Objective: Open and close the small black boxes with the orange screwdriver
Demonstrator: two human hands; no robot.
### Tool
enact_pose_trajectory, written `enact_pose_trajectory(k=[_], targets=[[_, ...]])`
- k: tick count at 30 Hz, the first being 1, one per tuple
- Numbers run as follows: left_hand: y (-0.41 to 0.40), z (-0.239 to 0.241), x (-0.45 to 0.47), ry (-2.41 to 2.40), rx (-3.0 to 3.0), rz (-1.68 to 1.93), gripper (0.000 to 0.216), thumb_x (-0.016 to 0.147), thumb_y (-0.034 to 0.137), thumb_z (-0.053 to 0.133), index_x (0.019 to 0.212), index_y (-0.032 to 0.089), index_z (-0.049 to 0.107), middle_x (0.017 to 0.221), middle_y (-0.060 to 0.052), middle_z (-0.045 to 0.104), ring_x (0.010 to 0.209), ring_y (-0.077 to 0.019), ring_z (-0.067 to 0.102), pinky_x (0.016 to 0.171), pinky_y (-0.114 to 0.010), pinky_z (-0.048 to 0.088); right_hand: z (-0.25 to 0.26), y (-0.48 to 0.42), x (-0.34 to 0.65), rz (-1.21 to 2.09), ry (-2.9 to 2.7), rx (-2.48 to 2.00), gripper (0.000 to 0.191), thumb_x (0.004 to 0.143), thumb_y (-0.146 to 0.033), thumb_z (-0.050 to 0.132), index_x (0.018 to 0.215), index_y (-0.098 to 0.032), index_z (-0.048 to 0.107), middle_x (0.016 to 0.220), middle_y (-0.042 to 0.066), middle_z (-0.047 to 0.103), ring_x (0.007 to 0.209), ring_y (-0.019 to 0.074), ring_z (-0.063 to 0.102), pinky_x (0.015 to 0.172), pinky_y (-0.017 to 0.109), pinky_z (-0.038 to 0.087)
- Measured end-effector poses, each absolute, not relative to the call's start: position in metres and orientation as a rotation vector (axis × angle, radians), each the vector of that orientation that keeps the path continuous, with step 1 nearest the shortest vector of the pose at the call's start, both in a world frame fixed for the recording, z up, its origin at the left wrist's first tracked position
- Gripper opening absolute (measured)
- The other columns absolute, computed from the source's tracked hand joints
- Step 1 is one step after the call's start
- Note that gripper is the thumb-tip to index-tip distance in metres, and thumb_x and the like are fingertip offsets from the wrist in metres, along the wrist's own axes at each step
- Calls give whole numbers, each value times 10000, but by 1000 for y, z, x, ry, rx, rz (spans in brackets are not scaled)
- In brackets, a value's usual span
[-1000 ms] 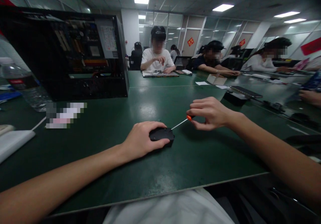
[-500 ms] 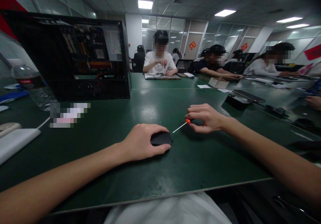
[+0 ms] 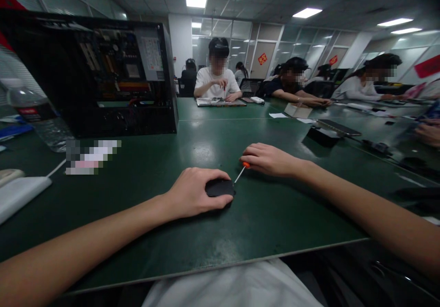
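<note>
On the green table lies a black computer mouse. My left hand grips it from the left, with the thumb along the near side and fingers along the far side. My right hand is closed around the orange handle of a screwdriver, most of which is hidden in the palm. The thin metal shaft slants down to the left, and its tip is at the right end of the mouse. Whether the tip touches the mouse I cannot tell.
An opened black computer case stands at the back left, with a plastic bottle beside it. A white device lies at the left edge. At the right are a black box and a small carton. Across the table a person works.
My right hand has moved left, closer to the mouse, and turned the screwdriver to a steeper slant. My left hand stays on the mouse. The view has shifted slightly.
</note>
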State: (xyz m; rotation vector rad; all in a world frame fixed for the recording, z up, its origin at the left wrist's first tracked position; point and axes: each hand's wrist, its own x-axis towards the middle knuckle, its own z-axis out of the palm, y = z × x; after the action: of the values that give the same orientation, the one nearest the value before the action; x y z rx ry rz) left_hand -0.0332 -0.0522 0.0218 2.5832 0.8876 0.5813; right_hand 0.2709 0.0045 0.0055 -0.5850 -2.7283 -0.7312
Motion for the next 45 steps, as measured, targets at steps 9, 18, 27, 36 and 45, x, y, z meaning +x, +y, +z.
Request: enact_pose_trajectory(k=[9,18,27,36,45], targets=[[-51,19,-35,884,2595,613,381,862,455,715,1181,246,729,1071,-7,796,927,-232,751,758,-294,500,16,0,276,-1010,-2637,-615,264,1046,-285,448,1142,-166,663,992,100,677,889,197,563,767,324,422],[-50,16,-37,793,2622,621,403,871,454,722,1204,228,709,1146,-33,786,995,-239,745,817,-299,517,37,-15,282,-1149,-2625,-361,157,1018,-249,522,1094,-199,650,886,55,666,768,158,519,680,301,373],[-50,14,-33,776,2688,614,408,921,446,682,1230,180,684,1142,-78,772,1004,-262,730,849,-337,521,17,-20,262,-642,-2732,-294,332,1058,-416,448,1094,-139,627,716,14,591,615,113,492,574,255,332],[-39,17,-47,625,2632,680,417,862,381,750,1213,164,689,1176,-111,750,1065,-255,702,943,-346,522,7,-8,265,-359,-2739,-388,404,1041,-497,447,855,-167,587,713,19,584,600,103,484,574,231,315],[-36,11,-51,771,2567,692,420,821,427,788,1143,166,725,1067,-86,780,916,-233,723,842,-325,538,-13,-1,260,-4,-2778,-540,477,1042,-566,379,780,-187,504,668,-19,511,556,91,432,556,209,288]])
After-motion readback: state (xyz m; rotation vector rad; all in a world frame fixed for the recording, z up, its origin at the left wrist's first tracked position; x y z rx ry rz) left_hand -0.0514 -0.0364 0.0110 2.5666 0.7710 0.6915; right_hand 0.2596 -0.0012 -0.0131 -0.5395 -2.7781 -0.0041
